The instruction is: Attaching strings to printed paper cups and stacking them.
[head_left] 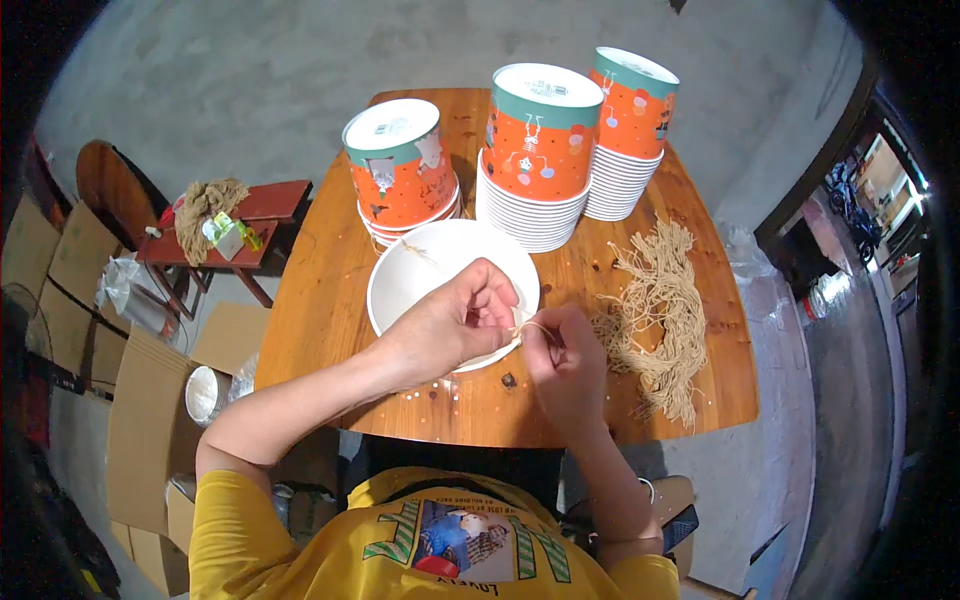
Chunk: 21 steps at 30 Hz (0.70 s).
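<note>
Just past the table's front edge, my left hand (435,322) and my right hand (568,372) come together at the near right rim of a white paper bucket (400,285). Both are closed in a pinch on a thin tan string (530,326), which loops between the fingertips at that rim. The bucket's open mouth faces up toward me, and a bit of string shows at its far rim. To the right of my right hand lies a loose hank of tan twine (672,315). How the string joins the bucket is hidden by my fingers.
Upside-down orange and green paper buckets stand in a left stack (400,185), a middle stack (540,150) and a right stack (632,110) on the wooden table (320,300). Left of it are a red bench (270,205) with more twine and a cardboard box (150,430).
</note>
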Tool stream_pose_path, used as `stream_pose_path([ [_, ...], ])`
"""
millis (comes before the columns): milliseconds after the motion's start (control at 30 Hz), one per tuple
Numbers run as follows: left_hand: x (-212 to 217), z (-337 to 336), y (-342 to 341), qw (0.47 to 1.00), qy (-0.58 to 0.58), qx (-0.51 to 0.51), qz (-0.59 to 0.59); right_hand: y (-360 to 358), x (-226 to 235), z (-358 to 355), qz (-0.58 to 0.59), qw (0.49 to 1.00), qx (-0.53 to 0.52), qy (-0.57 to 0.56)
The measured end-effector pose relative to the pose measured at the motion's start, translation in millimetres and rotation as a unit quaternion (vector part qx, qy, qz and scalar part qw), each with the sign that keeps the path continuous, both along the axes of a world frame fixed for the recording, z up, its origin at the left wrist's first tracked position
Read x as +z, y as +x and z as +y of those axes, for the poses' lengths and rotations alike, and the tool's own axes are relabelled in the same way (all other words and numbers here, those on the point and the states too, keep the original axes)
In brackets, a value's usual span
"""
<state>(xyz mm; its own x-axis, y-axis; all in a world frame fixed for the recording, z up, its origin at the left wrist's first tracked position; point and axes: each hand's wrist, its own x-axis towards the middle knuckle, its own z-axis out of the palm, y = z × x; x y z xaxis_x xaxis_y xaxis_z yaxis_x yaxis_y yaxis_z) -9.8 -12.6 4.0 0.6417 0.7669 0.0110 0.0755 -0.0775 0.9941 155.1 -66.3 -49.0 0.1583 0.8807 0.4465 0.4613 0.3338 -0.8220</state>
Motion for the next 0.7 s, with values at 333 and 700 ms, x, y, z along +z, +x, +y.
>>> stream_pose_path([
  [333,3,5,-2,0.998,-0.065,-0.002,0.004,10,15,-8,-0.100,0.991,0.026,0.085],
  [700,5,2,-2,0.998,0.011,-0.007,0.055,13,30,-1,-0.330,0.928,0.006,0.173],
])
